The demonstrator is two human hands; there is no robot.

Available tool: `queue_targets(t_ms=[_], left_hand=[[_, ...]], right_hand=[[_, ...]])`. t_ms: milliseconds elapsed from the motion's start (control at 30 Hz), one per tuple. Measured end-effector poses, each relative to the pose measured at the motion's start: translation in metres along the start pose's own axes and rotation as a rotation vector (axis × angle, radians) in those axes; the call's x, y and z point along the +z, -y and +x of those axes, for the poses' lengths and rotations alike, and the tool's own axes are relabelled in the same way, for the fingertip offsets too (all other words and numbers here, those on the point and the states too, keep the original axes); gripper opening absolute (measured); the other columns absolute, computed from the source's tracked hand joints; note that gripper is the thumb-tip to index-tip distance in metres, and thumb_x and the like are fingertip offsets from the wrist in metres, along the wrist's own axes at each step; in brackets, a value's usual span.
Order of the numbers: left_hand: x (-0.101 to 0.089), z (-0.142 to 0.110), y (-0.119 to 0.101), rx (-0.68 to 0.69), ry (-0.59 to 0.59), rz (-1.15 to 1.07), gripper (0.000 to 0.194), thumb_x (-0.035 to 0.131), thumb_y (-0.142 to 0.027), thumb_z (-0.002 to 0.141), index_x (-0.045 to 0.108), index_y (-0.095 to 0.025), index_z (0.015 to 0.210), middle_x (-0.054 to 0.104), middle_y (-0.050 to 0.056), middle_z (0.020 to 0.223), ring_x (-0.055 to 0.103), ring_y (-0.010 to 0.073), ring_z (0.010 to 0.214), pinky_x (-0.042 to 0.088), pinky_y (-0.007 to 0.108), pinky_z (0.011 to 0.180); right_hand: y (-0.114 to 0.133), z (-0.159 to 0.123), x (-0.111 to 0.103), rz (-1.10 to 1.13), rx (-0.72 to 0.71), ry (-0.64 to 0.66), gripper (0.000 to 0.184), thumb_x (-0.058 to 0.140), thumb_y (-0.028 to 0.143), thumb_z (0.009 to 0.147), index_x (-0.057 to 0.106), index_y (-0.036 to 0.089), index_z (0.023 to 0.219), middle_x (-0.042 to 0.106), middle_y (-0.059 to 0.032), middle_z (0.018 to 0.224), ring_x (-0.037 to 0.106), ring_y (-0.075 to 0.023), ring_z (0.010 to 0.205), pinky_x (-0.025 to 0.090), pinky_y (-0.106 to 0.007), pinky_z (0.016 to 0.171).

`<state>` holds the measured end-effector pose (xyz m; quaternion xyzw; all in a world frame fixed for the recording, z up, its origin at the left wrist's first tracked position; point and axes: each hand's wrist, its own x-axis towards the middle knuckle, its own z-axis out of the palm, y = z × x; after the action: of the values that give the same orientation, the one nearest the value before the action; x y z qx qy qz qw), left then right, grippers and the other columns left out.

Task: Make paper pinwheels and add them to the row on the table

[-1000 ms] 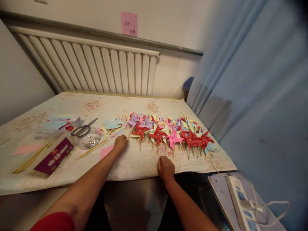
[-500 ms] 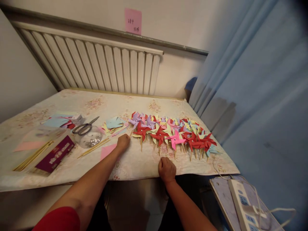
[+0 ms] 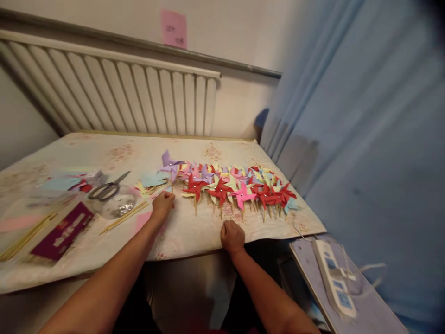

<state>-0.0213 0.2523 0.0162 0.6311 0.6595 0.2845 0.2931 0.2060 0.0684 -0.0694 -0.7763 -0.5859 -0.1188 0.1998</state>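
My left hand (image 3: 162, 205) is closed round the wooden stick of a purple paper pinwheel (image 3: 169, 164), which stands upright above it. The pinwheel is at the left end of a crowded group of finished pinwheels in red, pink, yellow, purple and blue. Closest to my right hand (image 3: 232, 236) are a bright pink pinwheel (image 3: 242, 195) and a red pinwheel (image 3: 221, 190). That hand is a closed fist at the table's front edge, with nothing visible in it.
Left of my hands lie scissors (image 3: 108, 189), a clear round dish (image 3: 118, 205) of small metal pins, loose sticks (image 3: 123, 218), cut paper (image 3: 153, 180) and a purple-labelled box (image 3: 62, 232). A power strip (image 3: 333, 278) sits on a low stand at the right, beside a blue curtain (image 3: 347, 139).
My left hand has drawn the purple pinwheel to the left, away from the group. The right fist stays by the front edge. The whole view has turned a little to the right.
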Motion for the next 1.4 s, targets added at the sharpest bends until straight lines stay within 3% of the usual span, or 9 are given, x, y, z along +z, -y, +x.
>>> queue_targets(t_ms=[133,400,567,700,800,1133,1267,1400], left_hand=[[0.01,-0.041,-0.011,0.074,0.044,-0.162,0.022,0.052,-0.04,0.074,0.058,-0.019,0.077,0.058,-0.002,0.055,0.056,0.0154,0.056,0.039,0.025,0.056],[0.054,-0.109,-0.016,0.096,0.273,-0.16,0.021,0.052,-0.041,0.074,0.057,-0.021,0.075,0.057,-0.004,0.052,0.056,0.0155,0.054,0.04,0.026,0.059],[0.073,-0.133,-0.022,0.146,0.365,-0.094,0.02,0.05,-0.04,0.073,0.055,-0.021,0.072,0.055,-0.004,0.051,0.054,0.0157,0.053,0.038,0.026,0.057],[0.081,-0.153,-0.028,0.23,0.44,-0.047,0.022,0.047,-0.041,0.074,0.055,-0.021,0.07,0.056,-0.003,0.055,0.053,0.0157,0.056,0.036,0.026,0.058],[0.085,-0.164,-0.032,0.291,0.49,-0.02,0.022,0.047,-0.04,0.075,0.054,-0.02,0.069,0.056,-0.003,0.057,0.053,0.0154,0.059,0.036,0.026,0.06],[0.089,-0.179,-0.047,0.365,0.58,0.044,0.021,0.045,-0.036,0.077,0.054,-0.019,0.069,0.058,-0.001,0.063,0.053,0.015,0.063,0.036,0.025,0.062],[0.091,-0.159,-0.037,0.534,0.485,0.16,0.025,0.041,-0.036,0.082,0.053,-0.019,0.069,0.059,0.001,0.069,0.054,0.0167,0.068,0.037,0.027,0.066],[0.087,-0.126,-0.015,0.676,0.308,0.354,0.026,0.037,-0.034,0.088,0.055,-0.018,0.078,0.06,0.005,0.081,0.056,0.0184,0.079,0.039,0.028,0.074]], right_hand=[[-0.002,0.004,0.0,-0.001,-0.007,0.036,0.011,0.048,0.02,0.085,0.057,0.02,0.08,0.06,-0.005,0.078,0.052,-0.0178,0.072,0.03,-0.028,0.063],[-0.005,0.007,-0.011,0.133,0.062,0.065,0.009,0.05,0.021,0.085,0.059,0.02,0.082,0.062,-0.0037,0.083,0.055,-0.0172,0.077,0.036,-0.026,0.068],[0.002,-0.007,-0.024,0.619,0.202,0.086,0.014,0.051,0.018,0.083,0.065,0.02,0.083,0.066,0.0002,0.08,0.058,-0.0134,0.075,0.041,-0.022,0.07],[0.015,-0.027,-0.039,1.065,0.415,0.096,0.018,0.052,0.026,0.083,0.068,0.018,0.087,0.064,0.0018,0.069,0.057,-0.0122,0.063,0.043,-0.022,0.061],[0.022,-0.035,-0.053,1.232,0.517,0.065,0.017,0.055,0.025,0.077,0.07,0.018,0.083,0.061,0.0031,0.062,0.052,-0.011,0.053,0.042,-0.021,0.054],[0.019,-0.035,-0.072,1.342,0.691,-0.02,0.01,0.058,0.026,0.068,0.062,0.016,0.068,0.051,0.0067,0.049,0.041,-0.0074,0.04,0.033,-0.019,0.041],[-0.013,-0.025,-0.084,1.339,0.741,-0.103,0.013,0.056,0.029,0.072,0.058,0.017,0.07,0.05,0.0075,0.045,0.04,-0.0074,0.036,0.028,-0.018,0.035],[-0.069,-0.013,-0.094,1.34,0.794,-0.302,0.016,0.053,0.033,0.074,0.054,0.017,0.072,0.06,0.0039,0.056,0.045,-0.0067,0.033,0.028,-0.017,0.032]])
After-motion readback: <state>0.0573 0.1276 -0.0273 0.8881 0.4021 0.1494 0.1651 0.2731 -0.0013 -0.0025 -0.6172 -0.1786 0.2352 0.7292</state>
